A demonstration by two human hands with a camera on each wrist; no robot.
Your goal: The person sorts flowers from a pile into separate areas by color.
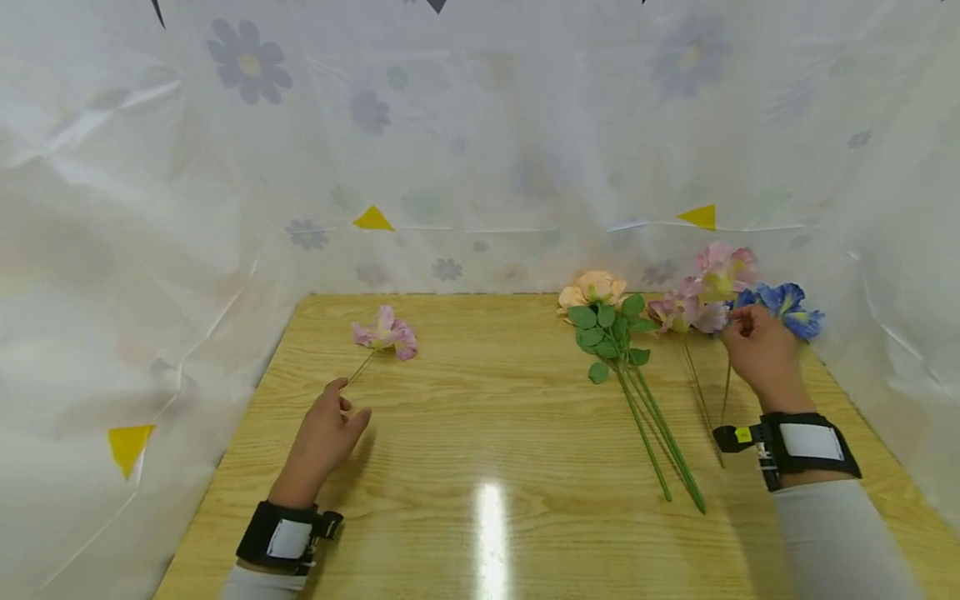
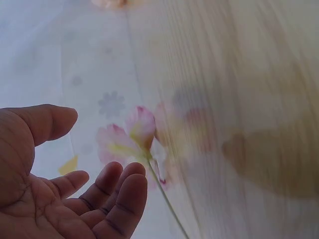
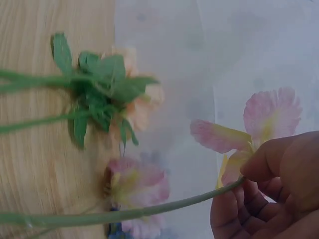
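My right hand (image 1: 767,354) pinches the stem of a pink artificial flower (image 1: 726,268) just under its bloom, between thumb and forefinger; the right wrist view shows this stem (image 3: 164,208) running off to the left. Close by lie another pink flower (image 1: 684,308) and a blue flower (image 1: 791,310), the latter partly behind that hand. On the left, my left hand (image 1: 322,433) has its thumb apart from loosely bent fingers. A single pink flower (image 1: 386,332) lies just beyond it, its thin stem (image 2: 172,209) passing by the fingertips; whether they touch it I cannot tell.
Peach roses (image 1: 592,292) with green leaves and long stems lie right of centre on the wooden table (image 1: 465,400). A pale floral plastic sheet (image 1: 480,150) walls the back and both sides, marked with yellow patches (image 1: 697,217).
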